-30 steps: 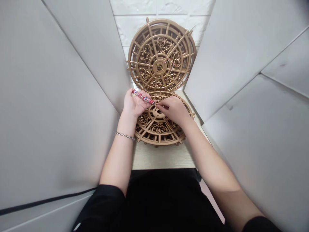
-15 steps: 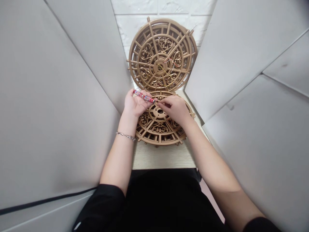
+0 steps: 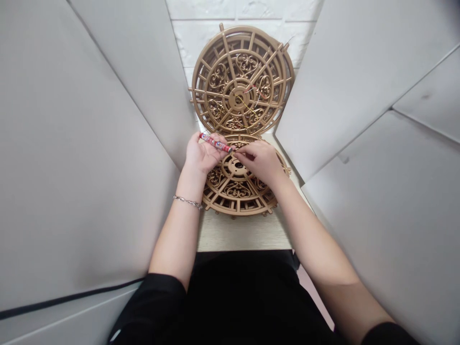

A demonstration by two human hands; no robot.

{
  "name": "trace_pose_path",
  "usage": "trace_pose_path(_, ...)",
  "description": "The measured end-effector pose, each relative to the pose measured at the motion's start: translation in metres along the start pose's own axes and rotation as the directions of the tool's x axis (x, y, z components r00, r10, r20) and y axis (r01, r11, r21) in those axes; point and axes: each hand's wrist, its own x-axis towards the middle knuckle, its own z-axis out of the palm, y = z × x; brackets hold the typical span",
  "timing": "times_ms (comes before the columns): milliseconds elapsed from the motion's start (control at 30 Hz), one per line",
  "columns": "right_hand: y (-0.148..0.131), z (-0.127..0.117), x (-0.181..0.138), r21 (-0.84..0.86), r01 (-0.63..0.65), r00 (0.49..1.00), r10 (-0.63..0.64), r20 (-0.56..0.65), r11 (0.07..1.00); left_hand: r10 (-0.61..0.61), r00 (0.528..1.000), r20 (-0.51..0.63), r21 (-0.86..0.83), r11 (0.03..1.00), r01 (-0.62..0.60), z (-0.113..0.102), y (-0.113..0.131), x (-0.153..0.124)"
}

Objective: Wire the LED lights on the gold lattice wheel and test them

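Across the fingers of my left hand [image 3: 205,152] lies a slim red-and-white printed stick [image 3: 215,142] with a silvery end; it looks like two thin batteries end to end. The thumb and curled fingers hold it, palm up. Right at its silvery end, my right hand [image 3: 259,160] is closed in a pinch; what sits between the fingertips is too small to make out. Both hands are above a gold openwork disc [image 3: 237,207] that lies flat, its centre partly hidden by the fingers.
Behind it, more gold scrollwork discs [image 3: 233,72] lean in a stack against the white brick-pattern wall [image 3: 201,36]. Thin yellow wire [image 3: 247,106] and red wire [image 3: 255,87] hang over the front one. Grey panels [image 3: 136,72] close in on both sides of a pale wooden board [image 3: 244,235].
The printed stick and my left hand have shifted very slightly to the right. My right hand's pinch stays at the stick's end, and the discs have not moved.
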Motion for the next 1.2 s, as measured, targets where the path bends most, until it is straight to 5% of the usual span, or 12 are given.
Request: trace_pose_path(1200, 0.0011, 0.0019, -0.0001, 0.044, 0.065, 0.994, -0.061, -0.092, 0.997, 0.010, 1.000, 0.009, 0.035, 0.999, -0.010, -0.0023, -0.0008, 0.0022)
